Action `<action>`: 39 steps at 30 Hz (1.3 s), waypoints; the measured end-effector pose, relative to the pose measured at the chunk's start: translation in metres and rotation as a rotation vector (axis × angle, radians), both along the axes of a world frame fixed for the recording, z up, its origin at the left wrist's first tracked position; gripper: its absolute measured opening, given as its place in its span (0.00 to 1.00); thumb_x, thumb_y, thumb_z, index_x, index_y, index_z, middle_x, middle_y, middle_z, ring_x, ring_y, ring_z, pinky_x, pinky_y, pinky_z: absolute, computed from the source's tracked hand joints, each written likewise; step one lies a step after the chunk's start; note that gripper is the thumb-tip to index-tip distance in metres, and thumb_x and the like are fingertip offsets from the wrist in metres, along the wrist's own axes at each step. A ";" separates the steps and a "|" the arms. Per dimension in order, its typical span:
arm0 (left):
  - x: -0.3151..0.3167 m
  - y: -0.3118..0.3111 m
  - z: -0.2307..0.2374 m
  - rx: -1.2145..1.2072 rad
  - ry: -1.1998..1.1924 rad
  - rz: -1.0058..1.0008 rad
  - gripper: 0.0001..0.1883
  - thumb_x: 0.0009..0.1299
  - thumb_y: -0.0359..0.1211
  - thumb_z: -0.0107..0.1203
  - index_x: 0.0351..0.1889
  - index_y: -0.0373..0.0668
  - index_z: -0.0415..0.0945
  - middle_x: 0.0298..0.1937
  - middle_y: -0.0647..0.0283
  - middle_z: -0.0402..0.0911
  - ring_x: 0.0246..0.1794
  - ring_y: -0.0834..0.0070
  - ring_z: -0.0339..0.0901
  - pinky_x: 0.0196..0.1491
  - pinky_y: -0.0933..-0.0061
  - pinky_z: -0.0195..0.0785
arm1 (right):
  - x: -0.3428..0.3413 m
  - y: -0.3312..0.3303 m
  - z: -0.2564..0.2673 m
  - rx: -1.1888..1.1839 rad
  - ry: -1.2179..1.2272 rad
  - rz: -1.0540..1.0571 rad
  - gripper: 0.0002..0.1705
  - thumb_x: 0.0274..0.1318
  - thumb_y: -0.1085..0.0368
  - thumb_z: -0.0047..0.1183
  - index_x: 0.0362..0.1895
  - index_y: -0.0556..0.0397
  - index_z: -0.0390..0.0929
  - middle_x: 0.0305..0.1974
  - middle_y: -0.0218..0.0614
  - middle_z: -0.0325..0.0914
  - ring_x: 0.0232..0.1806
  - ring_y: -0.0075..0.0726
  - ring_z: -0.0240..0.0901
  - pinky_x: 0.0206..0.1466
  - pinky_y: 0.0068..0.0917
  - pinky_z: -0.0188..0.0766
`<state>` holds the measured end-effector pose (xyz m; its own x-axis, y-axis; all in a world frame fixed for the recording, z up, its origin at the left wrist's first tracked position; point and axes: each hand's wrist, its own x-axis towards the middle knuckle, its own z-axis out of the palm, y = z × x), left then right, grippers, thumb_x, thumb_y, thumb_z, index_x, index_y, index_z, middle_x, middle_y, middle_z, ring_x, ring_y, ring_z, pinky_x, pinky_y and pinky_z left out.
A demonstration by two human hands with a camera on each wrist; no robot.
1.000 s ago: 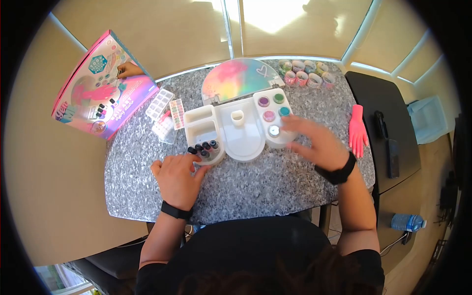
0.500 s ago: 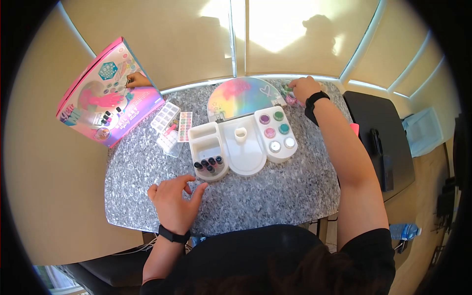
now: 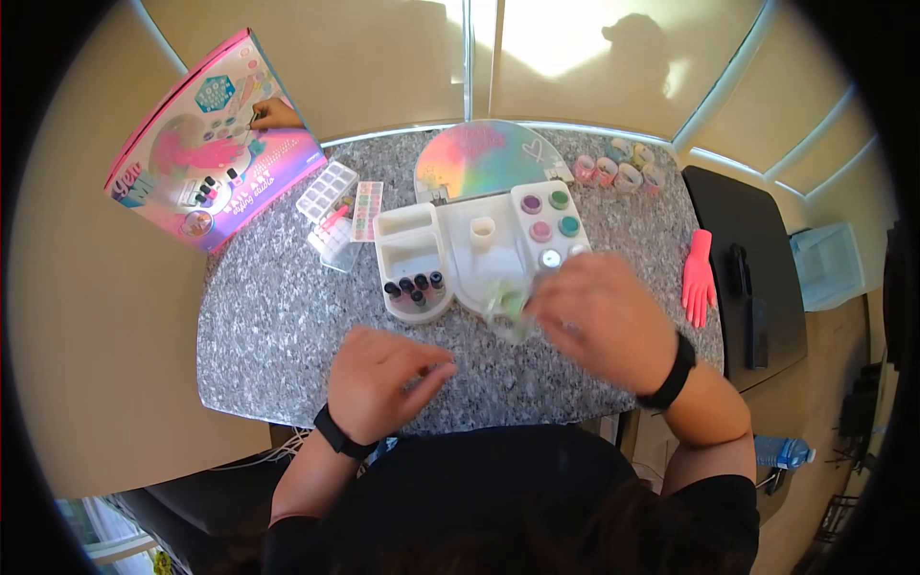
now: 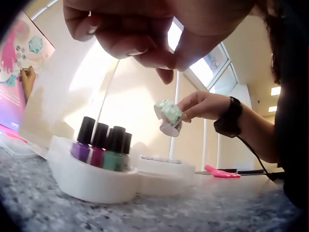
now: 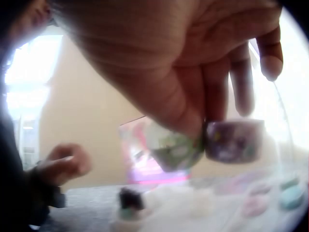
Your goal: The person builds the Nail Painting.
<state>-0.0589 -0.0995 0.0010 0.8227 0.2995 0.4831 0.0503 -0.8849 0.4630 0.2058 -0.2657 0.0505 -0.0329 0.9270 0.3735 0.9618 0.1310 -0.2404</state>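
My right hand (image 3: 609, 311) is over the front of the white nail-art tray (image 3: 412, 218), pinching two small patterned rolls. One is a green roll (image 5: 176, 152); a purple roll (image 5: 235, 141) hangs beside it, both between thumb and fingers. In the left wrist view they appear raised above the tray. My left hand (image 3: 383, 381) hovers over the tabletop in front of the tray, fingers loosely bent and holding nothing. Several nail polish bottles (image 4: 115, 147) with black caps stand in the tray's left compartment. Purple, green, pink, teal and white pots (image 3: 550, 259) sit in its right section.
More patterned rolls (image 3: 629, 176) are grouped at the back right. A pink model hand (image 3: 700, 278) lies at the right edge. Behind the tray rises its rainbow lid (image 3: 489, 163). To the left are a sticker sheet (image 3: 367, 213), clear cases (image 3: 328, 190) and the product box (image 3: 216, 144).
My right hand went from the tray's right section to the rolls at the back right, then came back toward me with two rolls. My left hand drew away from the polish bottles.
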 end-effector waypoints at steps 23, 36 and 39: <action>0.031 -0.016 -0.036 -0.084 0.329 -0.096 0.23 0.72 0.45 0.74 0.61 0.49 0.83 0.53 0.62 0.89 0.52 0.55 0.86 0.56 0.54 0.76 | -0.042 -0.016 -0.078 -0.257 -0.080 0.093 0.12 0.63 0.64 0.58 0.49 0.40 0.87 0.50 0.25 0.83 0.61 0.36 0.77 0.63 0.38 0.68; 0.034 -0.012 -0.038 -0.028 0.294 -0.175 0.13 0.69 0.42 0.76 0.44 0.48 0.85 0.62 0.64 0.89 0.56 0.57 0.86 0.59 0.54 0.77 | -0.025 -0.032 -0.079 -0.089 0.053 -0.042 0.15 0.61 0.68 0.61 0.52 0.44 0.80 0.46 0.30 0.85 0.52 0.42 0.82 0.58 0.42 0.71; 0.035 -0.015 -0.028 -0.103 0.397 -0.131 0.19 0.69 0.42 0.77 0.51 0.48 0.84 0.65 0.63 0.88 0.59 0.56 0.85 0.63 0.54 0.75 | -0.025 -0.033 -0.076 -0.103 0.086 -0.049 0.15 0.60 0.68 0.62 0.52 0.44 0.81 0.46 0.30 0.86 0.53 0.42 0.83 0.58 0.42 0.71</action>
<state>-0.0236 -0.1149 -0.0272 0.9731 0.2101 0.0942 0.1325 -0.8456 0.5170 0.1804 -0.2983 -0.0254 0.0413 0.9603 0.2760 0.9417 0.0549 -0.3320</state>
